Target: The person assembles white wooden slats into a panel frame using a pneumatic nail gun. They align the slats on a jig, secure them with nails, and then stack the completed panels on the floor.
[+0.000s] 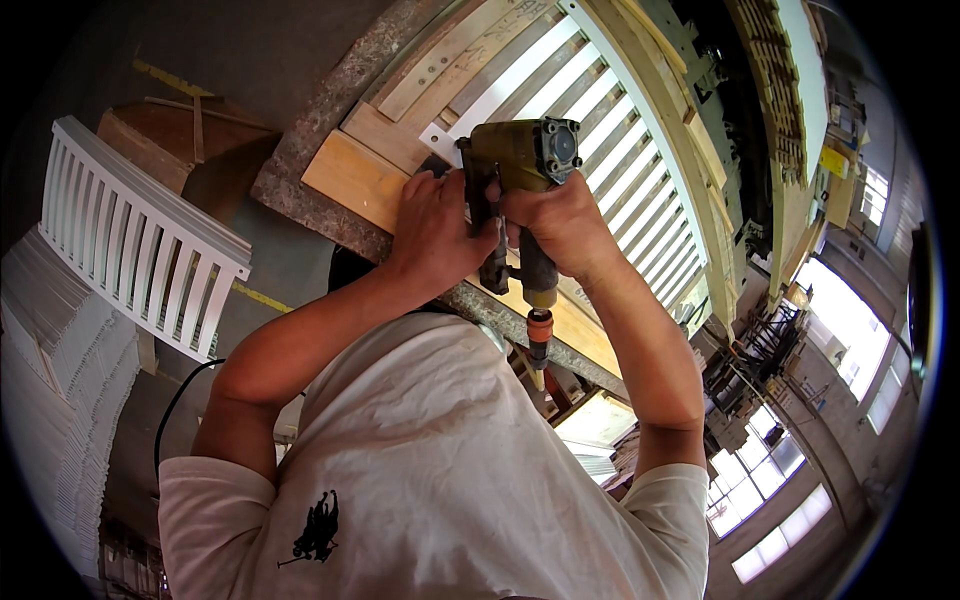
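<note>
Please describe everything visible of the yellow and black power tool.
This metallic-looking yellow and black power tool has a bolted round cap and, ending its dark handle, an orange and black fitting. The handle points toward the wearer. Pale wooden boards lie beneath. The bare right hand grips it; the bare left hand is beside, contact unclear.

Head fisheye looks down over the wearer's white shirt (430, 430), left hand (432, 225) and right hand (560, 222) close near centre, windows (848, 325) distant toward right rim.
</note>
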The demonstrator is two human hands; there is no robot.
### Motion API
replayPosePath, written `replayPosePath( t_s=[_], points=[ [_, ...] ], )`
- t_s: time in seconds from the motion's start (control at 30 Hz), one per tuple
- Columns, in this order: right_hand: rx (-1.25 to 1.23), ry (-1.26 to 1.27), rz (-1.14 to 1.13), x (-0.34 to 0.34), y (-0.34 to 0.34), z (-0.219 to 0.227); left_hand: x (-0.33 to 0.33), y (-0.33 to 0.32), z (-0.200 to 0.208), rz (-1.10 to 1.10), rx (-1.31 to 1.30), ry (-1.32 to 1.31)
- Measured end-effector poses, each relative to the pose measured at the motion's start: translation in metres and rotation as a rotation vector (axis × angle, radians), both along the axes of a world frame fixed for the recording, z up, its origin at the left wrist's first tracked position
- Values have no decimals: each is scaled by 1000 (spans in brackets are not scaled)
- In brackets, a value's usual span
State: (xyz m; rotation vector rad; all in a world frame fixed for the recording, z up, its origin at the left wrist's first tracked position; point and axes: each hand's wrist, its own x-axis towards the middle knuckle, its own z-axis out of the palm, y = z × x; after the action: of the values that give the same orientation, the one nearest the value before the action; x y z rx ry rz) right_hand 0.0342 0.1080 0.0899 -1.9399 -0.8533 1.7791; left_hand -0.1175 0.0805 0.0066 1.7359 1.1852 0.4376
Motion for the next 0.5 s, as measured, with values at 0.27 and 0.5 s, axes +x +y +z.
replayPosePath(
  t_s=[0.27, 0.5],
  points=[
    [16, -29, 77, 5, 1, -7, 3, -3, -9, 52, 125, 1],
    [41, 9, 20, 17, -7, -1, 1, -4, -13, 9, 146, -11]
  ],
)
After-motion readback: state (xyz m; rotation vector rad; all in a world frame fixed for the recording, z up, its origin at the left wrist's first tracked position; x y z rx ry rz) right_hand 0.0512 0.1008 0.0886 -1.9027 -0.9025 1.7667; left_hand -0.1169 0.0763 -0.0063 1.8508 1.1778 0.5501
